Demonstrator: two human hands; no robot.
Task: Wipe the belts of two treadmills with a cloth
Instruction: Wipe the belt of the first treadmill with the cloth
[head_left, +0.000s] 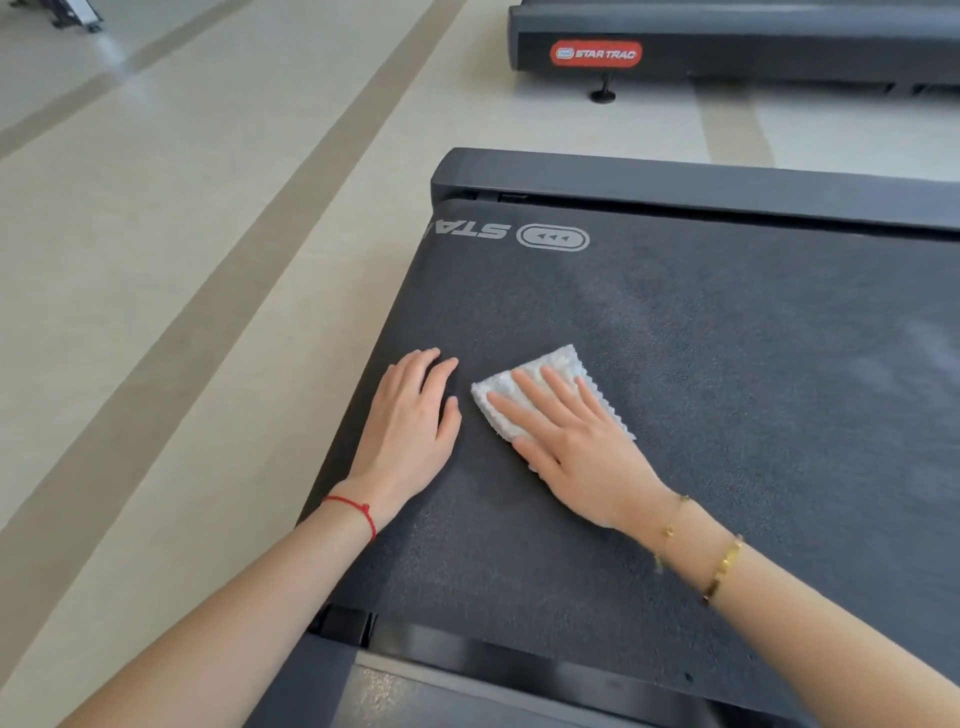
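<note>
**Wiping belt 1, near its rear end**

Right hand (576, 441) flat on folded white cloth (540, 384), fingers straight & spread, pressing down, not gripping. Left hand (410, 421) just beside it, palm down on bare belt (727, 415), fingers relaxed w/ a slight curl, holding nothing, apparently bracing.

To do this step well: keep palm weight even over cloth so whole pad rubs, not just fingertips. Work in overlapping passes across belt width, edge to edge, then shift along. Hold cloth folded; refold to a clean face once soiled, prob. Mind cloth's zigzag edge on little-finger side, likely to flip or bunch on rough belt texture. Keep bracing hand off the stretch being wiped.

Cloth mostly under right fingers & palm, far corner poking out past fingertips, thumb-side edge near left hand but apart from it. Printed logo (553, 238) well beyond both hands' fingertips. Treadmill no. 2 (727, 47) further ahead across floor (208, 260); belt not visible, wiped or not can't tell.
</note>
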